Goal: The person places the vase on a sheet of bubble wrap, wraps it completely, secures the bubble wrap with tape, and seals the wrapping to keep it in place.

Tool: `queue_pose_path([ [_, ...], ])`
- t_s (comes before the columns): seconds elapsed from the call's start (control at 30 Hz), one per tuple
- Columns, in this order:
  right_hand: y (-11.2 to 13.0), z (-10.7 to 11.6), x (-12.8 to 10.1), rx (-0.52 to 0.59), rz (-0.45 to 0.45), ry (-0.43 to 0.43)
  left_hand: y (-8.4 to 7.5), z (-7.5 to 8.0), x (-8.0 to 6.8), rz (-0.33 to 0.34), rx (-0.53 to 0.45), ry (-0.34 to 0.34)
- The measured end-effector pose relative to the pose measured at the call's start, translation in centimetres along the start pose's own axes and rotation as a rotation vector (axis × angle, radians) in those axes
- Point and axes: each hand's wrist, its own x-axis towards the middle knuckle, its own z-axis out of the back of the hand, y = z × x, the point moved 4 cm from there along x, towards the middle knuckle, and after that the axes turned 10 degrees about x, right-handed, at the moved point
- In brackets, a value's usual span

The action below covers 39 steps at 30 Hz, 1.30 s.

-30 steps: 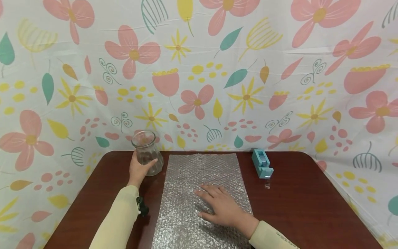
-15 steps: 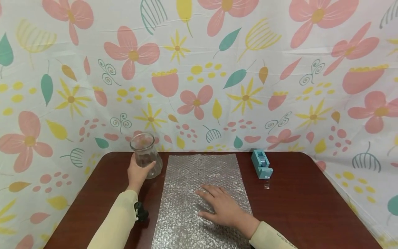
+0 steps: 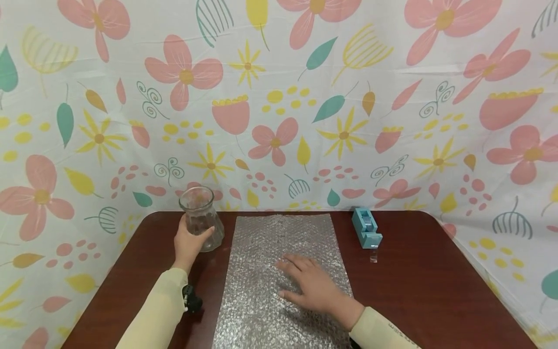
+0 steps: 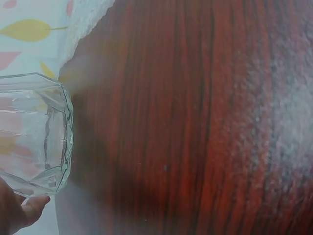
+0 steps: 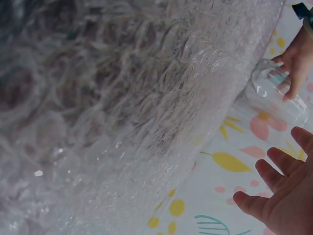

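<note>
while i watch from the head view, each line takes one part of the scene:
left hand: my left hand (image 3: 188, 243) grips the glass vase (image 3: 201, 226) low on its body, thumb on the near side and fingers curled round the far side, so the smooth glass cannot slip.
vase position: it stands at the far left of the surface (image 3: 436, 281), just beside the left edge of the bubble wrap (image 3: 279, 242); i judge it is tilted or barely raised, though i cannot tell whether its base touches the wood.
left wrist view: the faceted vase (image 4: 32, 132) fills the left edge, with a fingertip (image 4: 29, 205) under it.
right hand: my right hand (image 3: 311, 286) lies flat on the sheet, fingers straight and spread, holding nothing; i judge the flat press keeps the light wrap from sliding or curling.
right wrist view: the wrap (image 5: 122, 112) is close and blurred, with the spread fingers (image 5: 274, 171) showing.
sheet: it lies lengthwise down the middle, between vase and tape dispenser (image 3: 367, 228).
dispenser: blue, well apart from both hands, beyond the right edge of the sheet.
</note>
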Motion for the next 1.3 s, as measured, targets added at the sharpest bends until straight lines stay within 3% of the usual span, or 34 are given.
queue_pose_path([
  [0.37, -0.2, 0.6, -0.1, 0.036, -0.116, -0.046, -2.2, 1.1, -0.6, -0.064, 0.080, -0.034],
  [0.7, -0.5, 1.2, -0.1, 0.058, -0.151, -0.128, -4.0, 2.7, -2.5, -0.137, 0.258, -0.021],
  [0.97, -0.6, 2.0, -0.1, 0.041, -0.171, -0.155, -5.4, 3.6, -4.4, -0.156, 0.367, -0.010],
  [1.3, 0.1, 3.9, 0.0, 0.046, -0.156, -0.195, -8.3, 3.8, -7.0, -0.300, 0.582, -0.086],
])
